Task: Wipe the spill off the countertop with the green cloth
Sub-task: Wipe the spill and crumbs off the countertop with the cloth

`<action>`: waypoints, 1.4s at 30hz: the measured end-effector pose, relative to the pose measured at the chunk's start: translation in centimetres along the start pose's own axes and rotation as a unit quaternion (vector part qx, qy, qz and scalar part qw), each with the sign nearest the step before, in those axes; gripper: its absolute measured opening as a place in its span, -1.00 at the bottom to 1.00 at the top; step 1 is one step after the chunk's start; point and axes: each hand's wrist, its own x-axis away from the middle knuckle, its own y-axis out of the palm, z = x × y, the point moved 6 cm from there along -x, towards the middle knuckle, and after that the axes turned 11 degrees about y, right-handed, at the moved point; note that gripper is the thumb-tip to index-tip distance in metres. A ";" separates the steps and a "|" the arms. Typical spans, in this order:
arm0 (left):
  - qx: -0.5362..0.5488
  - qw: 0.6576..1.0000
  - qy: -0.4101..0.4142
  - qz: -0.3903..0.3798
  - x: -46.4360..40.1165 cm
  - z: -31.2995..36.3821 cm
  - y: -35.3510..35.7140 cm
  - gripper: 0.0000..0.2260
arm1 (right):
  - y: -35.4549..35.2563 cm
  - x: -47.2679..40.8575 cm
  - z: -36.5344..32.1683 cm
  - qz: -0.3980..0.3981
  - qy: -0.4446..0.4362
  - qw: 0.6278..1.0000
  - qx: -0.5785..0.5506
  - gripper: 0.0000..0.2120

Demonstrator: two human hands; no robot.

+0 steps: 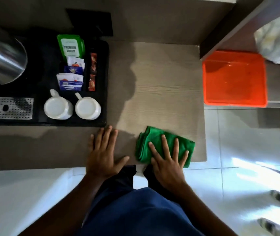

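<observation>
A folded green cloth (154, 138) lies near the front right corner of the beige wood-grain countertop (166, 86). My right hand (168, 160) rests flat on top of the cloth, fingers spread, pressing it down. My left hand (103, 154) lies flat and spread on the bare countertop just left of the cloth, fingertips close to the black tray's front edge. I cannot make out a spill on the surface; only shadows cross it.
A black tray (104, 79) at the left holds two upturned white cups (58, 108), sachets (70, 80) and a steel kettle (1, 60). An orange plastic stool (234, 77) stands right of the counter. White tiled floor (238, 150) lies below.
</observation>
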 end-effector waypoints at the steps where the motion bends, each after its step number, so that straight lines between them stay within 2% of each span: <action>1: -0.005 1.000 -0.001 -0.003 0.0 0.1 0.1 -0.07 | -0.4 -0.5 0.8 -0.008 -0.001 1.000 -0.002 -0.45; 3: -0.001 1.000 -0.005 -0.010 -0.1 0.1 -0.1 -0.06 | -2.7 -4.1 1.5 0.017 0.005 1.000 0.012 -0.46; 6: 0.007 1.000 -0.005 -0.011 -0.2 0.0 0.0 -0.08 | -8.5 -14.1 2.4 0.067 0.016 0.997 0.034 -0.45; 9: -0.010 1.000 0.001 0.006 0.2 -0.1 0.7 -0.06 | -13.5 -23.5 1.9 0.085 -0.051 0.992 0.080 -0.44; 12: -0.021 1.000 0.001 0.008 0.2 -0.4 1.2 -0.03 | -14.9 -27.0 1.2 0.099 -0.068 0.989 0.087 -0.46; 15: -0.027 1.000 0.004 0.008 0.2 -0.3 0.9 -0.04 | -13.1 -23.6 3.0 0.118 -0.062 0.987 0.086 -0.44; 18: -0.015 1.000 0.005 0.011 0.1 0.0 0.6 -0.05 | -8.2 -13.7 7.8 0.121 -0.060 0.986 0.101 -0.36; 21: -0.008 1.000 0.003 -0.002 -0.1 -0.1 0.3 -0.04 | -3.7 -4.2 10.5 0.064 -0.028 0.994 0.089 -0.41; 23: -0.003 1.000 0.001 -0.023 -0.2 0.2 0.0 -0.04 | -2.8 -2.3 10.4 0.020 -0.005 0.995 0.097 -0.38; 29: 0.030 0.996 -0.033 -0.082 -0.7 1.5 -2.2 -0.08 | -5.6 -1.6 9.7 -0.026 -0.028 0.985 0.167 -0.02; 34: 0.065 0.995 -0.039 -0.071 -2.9 4.6 -4.6 -0.21 | -6.5 -0.5 9.8 -0.035 -0.031 0.980 0.193 -0.15; 35: 0.064 0.995 -0.035 -0.071 -3.8 5.4 -5.0 -0.21 | -6.4 -0.5 10.0 -0.057 -0.041 0.976 0.204 -0.17; 37: 0.055 0.995 -0.031 -0.075 -5.8 6.7 -5.8 -0.21 | -6.2 -0.6 10.1 -0.059 -0.088 0.974 0.199 -0.24; 39: 0.037 0.995 -0.027 -0.084 -8.0 8.1 -6.7 -0.20 | -6.2 -0.6 10.9 -0.096 -0.134 0.963 0.212 -0.32; 42: 0.017 0.996 -0.018 -0.082 -11.0 10.0 -7.8 -0.21 | -8.6 -1.4 11.2 -0.106 -0.145 0.972 0.150 -0.38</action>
